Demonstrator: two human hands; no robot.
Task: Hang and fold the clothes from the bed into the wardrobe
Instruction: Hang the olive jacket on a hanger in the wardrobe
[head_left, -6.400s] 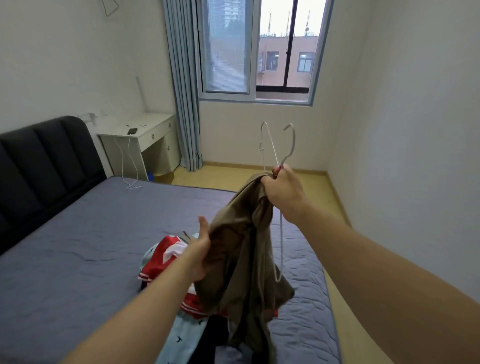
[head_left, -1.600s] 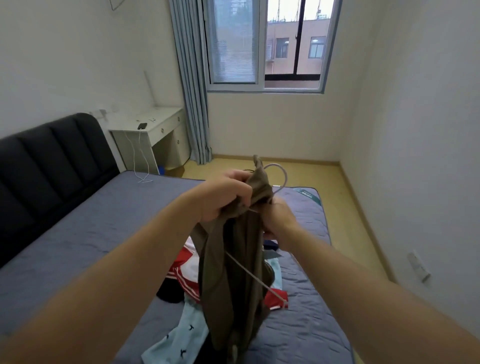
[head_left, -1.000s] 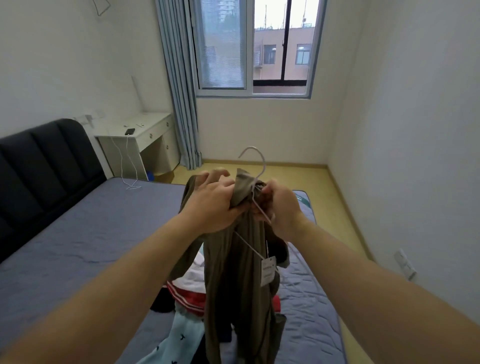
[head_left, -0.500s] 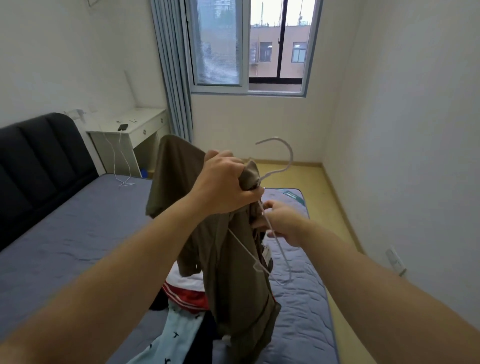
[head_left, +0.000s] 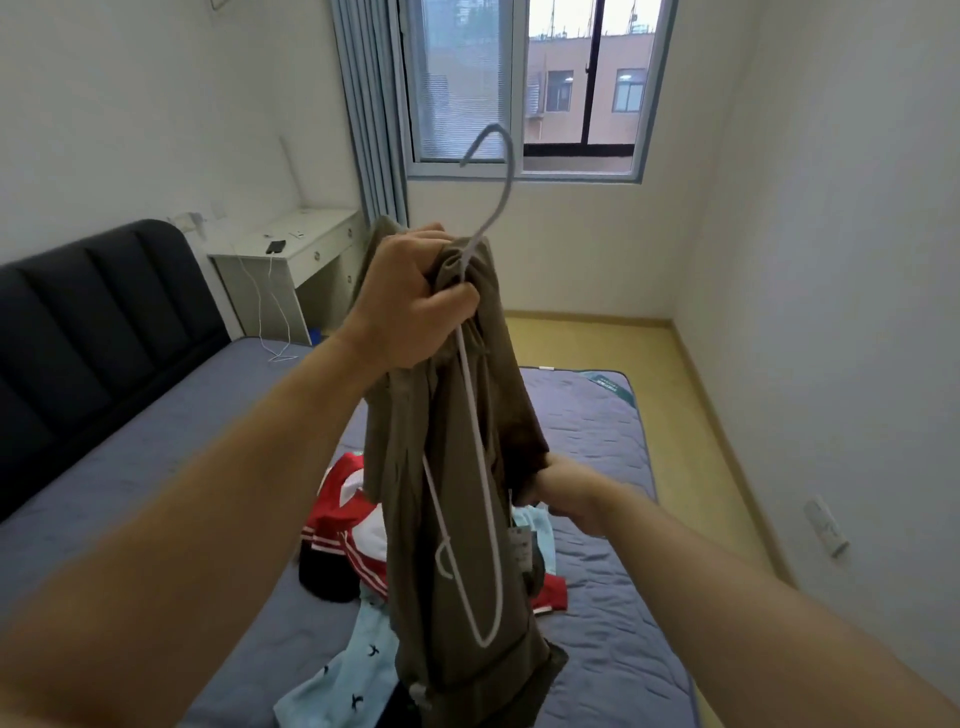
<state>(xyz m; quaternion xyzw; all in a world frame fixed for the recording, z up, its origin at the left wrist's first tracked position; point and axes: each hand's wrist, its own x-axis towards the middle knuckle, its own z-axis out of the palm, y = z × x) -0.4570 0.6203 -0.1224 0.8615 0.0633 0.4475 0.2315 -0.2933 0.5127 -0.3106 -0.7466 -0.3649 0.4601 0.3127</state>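
Clenching garment (head_left: 452, 525), hanger (head_left: 511, 162) inside left fingers (head_left: 456, 302)

the single head camera is looking from the person's eye level, forward and slightly down along both forearms, facing the window (head_left: 519, 88); it is sitting close to the left hand (head_left: 415, 296) and right hand (head_left: 566, 488) gripping the olive garment (head_left: 410, 519), its wide lens taking in the bed (head_left: 130, 467) below and bowing the right wall (head_left: 831, 260)

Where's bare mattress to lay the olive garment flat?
Widest bare stretch: mattress between the headboard and the clothes pile. A smaller patch lies past the pile toward the window. Crowded: the pile itself, below the held olive garment.
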